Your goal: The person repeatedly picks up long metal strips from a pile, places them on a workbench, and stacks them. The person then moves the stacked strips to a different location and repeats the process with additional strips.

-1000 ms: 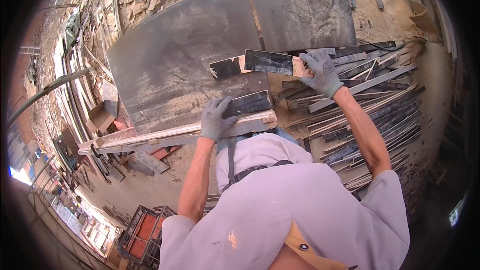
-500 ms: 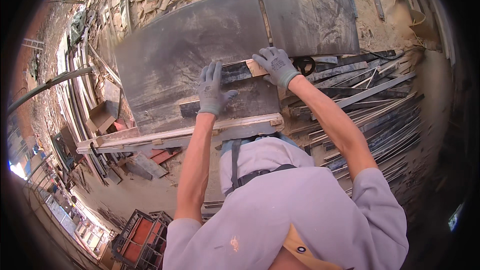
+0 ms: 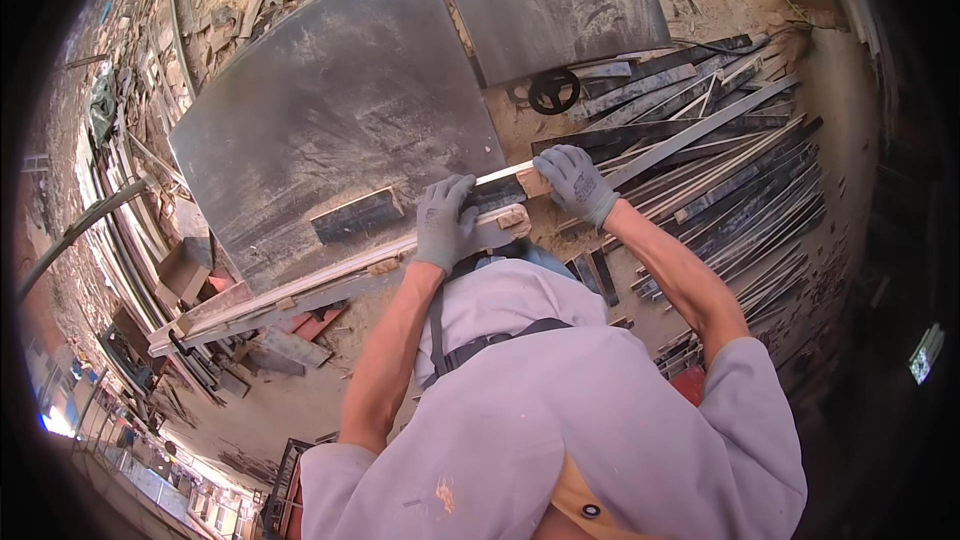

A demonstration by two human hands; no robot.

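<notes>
A short wood strip (image 3: 497,194) with a dark face and pale edges spans between my gloved hands, close to the near edge of the dark metal tabletop (image 3: 330,120). My left hand (image 3: 446,222) is closed on its left part, fingers over the far edge. At the pale right end, my right hand (image 3: 577,185) grips it from above. My fingers hide both ends in part. Left of my left hand, a second dark-faced wood piece (image 3: 357,216) lies on the tabletop, apart from the held strip.
A long wooden rail (image 3: 290,290) runs along the tabletop's near side. Another metal panel (image 3: 560,0) lies beyond a narrow gap. On the right are a black handwheel (image 3: 553,91) and piled wood strips (image 3: 720,160). Scrap and a cardboard box (image 3: 184,272) lie at left.
Both hands and the strip have shifted right and toward me, to the tabletop's near right corner. The second wood piece stays on the tabletop. My view has turned and shifted.
</notes>
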